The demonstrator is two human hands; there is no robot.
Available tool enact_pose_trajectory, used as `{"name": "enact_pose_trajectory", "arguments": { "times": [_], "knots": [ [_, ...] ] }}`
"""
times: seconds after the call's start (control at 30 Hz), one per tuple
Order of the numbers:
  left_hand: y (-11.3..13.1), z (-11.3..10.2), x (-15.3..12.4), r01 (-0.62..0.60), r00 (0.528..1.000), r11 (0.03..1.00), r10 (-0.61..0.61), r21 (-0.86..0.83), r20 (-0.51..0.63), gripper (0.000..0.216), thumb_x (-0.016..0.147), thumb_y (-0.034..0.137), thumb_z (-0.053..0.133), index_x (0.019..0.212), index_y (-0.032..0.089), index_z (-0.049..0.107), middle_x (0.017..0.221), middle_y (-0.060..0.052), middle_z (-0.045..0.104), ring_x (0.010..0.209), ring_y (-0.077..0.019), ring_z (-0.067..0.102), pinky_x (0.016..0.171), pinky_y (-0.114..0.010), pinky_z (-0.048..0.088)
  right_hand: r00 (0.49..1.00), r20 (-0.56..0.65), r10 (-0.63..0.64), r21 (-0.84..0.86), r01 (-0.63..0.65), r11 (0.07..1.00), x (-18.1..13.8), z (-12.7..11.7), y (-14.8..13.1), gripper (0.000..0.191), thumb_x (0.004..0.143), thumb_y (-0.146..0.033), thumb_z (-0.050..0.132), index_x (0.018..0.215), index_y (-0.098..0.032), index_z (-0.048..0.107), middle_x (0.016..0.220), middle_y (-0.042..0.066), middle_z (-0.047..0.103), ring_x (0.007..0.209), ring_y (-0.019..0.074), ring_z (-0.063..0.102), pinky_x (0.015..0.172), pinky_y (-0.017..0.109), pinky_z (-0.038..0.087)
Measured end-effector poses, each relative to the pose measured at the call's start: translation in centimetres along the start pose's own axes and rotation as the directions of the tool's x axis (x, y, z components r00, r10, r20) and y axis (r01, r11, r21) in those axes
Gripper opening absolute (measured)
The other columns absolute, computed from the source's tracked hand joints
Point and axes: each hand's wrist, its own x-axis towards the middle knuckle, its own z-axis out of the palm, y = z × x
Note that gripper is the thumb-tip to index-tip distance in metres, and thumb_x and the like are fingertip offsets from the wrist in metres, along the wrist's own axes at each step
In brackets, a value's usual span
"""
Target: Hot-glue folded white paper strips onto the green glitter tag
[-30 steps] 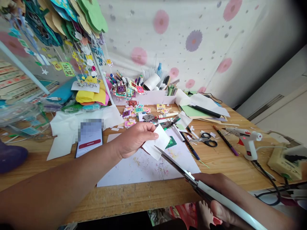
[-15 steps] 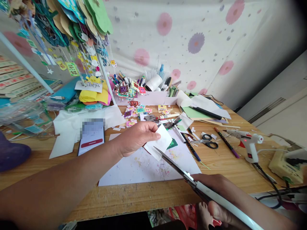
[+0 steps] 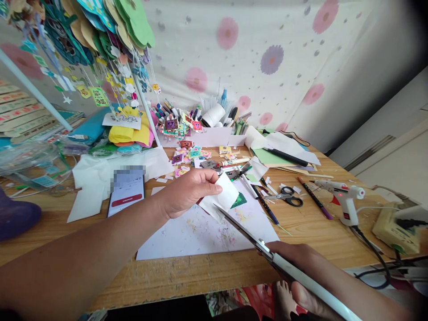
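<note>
Clear plastic tub (image 3: 31,167): rounded, glossy, at the desk's (image 3: 160,278) left end.
Hanging cutouts (image 3: 133,24): layered green, tan and blue shapes, small stars and flowers strung below on threads.
Phone (image 3: 125,203): flat, smooth, lying beside the left forearm.
Left hand (image 3: 190,189): pinching the white paper piece between thumb and curled fingers.
Backing sheet (image 3: 180,243): white, flat, speckled with coloured marks, beneath the raised hand.
Coloured cutouts (image 3: 195,153): small, squarish, seemingly finished, scattered behind the left hand.
White paper piece (image 3: 228,191): thin, matte, straight-edged, held above the backing sheet; trimming looks barely begun, most of its area apparently uncut.
Green piece (image 3: 239,200): dark, speckled, on the backing sheet.
White-handled scissors (image 3: 259,244): slim metal blades, tips at the paper; whether they have bitten in, I cannot tell.
Black-handled scissors (image 3: 290,200): looped grips, lying unused.
Right hand (image 3: 306,267): wrapped around the white handles.
Glue gun (image 3: 349,196): white hard plastic, red trigger, small light glowing.
</note>
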Motion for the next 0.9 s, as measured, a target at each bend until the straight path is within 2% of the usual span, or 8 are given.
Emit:
{"name": "enact_pose_trajectory", "arguments": {
  "times": [0.07,0.17,0.4,0.53,0.63,0.9],
  "knots": [
    [0.0,0.1,0.0,0.006,1.0,1.0,-0.006,0.004,-0.004,0.025,0.073,0.034,0.065,0.065,0.018,0.046,0.054,0.007,0.034,0.05,-0.0075,0.027,0.048,-0.023,0.018,1.0,-0.003,-0.027,-0.029,0.026,0.999,-0.1,-0.1,0.0,0.052,0.088,-0.052,0.05,0.126,-0.016,0.056,0.106,0.016,0.07,0.09,0.0269,0.067,0.075,0.032,0.055],
    [0.0,0.1,-0.1,0.007,1.0,1.0,-0.007,0.008,-0.009,0.025,0.073,0.034,0.065,0.066,0.018,0.047,0.054,0.007,0.034,0.05,-0.0077,0.027,0.048,-0.023,0.018,0.999,0.015,-0.03,-0.042,0.03,0.999,-0.2,-0.1,0.1,0.053,0.089,-0.052,0.047,0.129,-0.017,0.053,0.113,0.017,0.068,0.096,0.0279,0.066,0.077,0.032,0.055],
    [0.0,0.1,-0.1,0.013,0.999,1.0,-0.013,0.011,0.037,0.026,0.073,0.036,0.065,0.066,0.018,0.048,0.057,0.006,0.037,0.052,-0.0088,0.03,0.049,-0.024,0.02,0.999,0.05,-0.011,0.031,0.009,0.999,0.2,0.1,-0.6,0.056,0.091,-0.056,0.04,0.128,-0.016,0.053,0.096,0.014,0.07,0.084,0.0242,0.066,0.071,0.031,0.054],
    [-0.1,0.1,0.0,0.021,0.997,1.0,-0.022,0.006,0.072,0.028,0.073,0.036,0.066,0.064,0.018,0.046,0.057,0.006,0.037,0.052,-0.0088,0.03,0.05,-0.024,0.02,0.996,0.089,0.0,0.111,-0.01,0.994,0.7,0.2,-1.2,0.058,0.091,-0.063,0.034,0.109,-0.016,0.06,0.075,0.009,0.069,0.069,0.0199,0.063,0.066,0.028,0.052],
    [-0.1,0.0,0.1,0.038,0.995,0.999,-0.038,-0.008,0.096,0.029,0.073,0.036,0.066,0.064,0.018,0.046,0.057,0.006,0.037,0.053,-0.0089,0.032,0.052,-0.024,0.021,0.987,0.159,0.023,0.17,-0.05,0.984,1.1,0.0,-1.4,0.055,0.09,-0.064,0.037,0.099,-0.016,0.062,0.069,0.007,0.067,0.06,0.0165,0.06,0.061,0.025,0.05],
    [-0.2,0.1,0.1,0.042,0.995,0.999,-0.04,-0.023,0.089,0.028,0.072,0.035,0.067,0.064,0.018,0.046,0.058,0.006,0.04,0.053,-0.0091,0.036,0.052,-0.024,0.023,0.985,0.144,0.101,0.255,-0.135,0.958,1.0,0.6,-0.9,0.057,0.085,-0.067,0.043,0.102,-0.018,0.066,0.061,0.005,0.066,0.051,0.0181,0.059,0.052,0.026,0.051]
  ]
}}
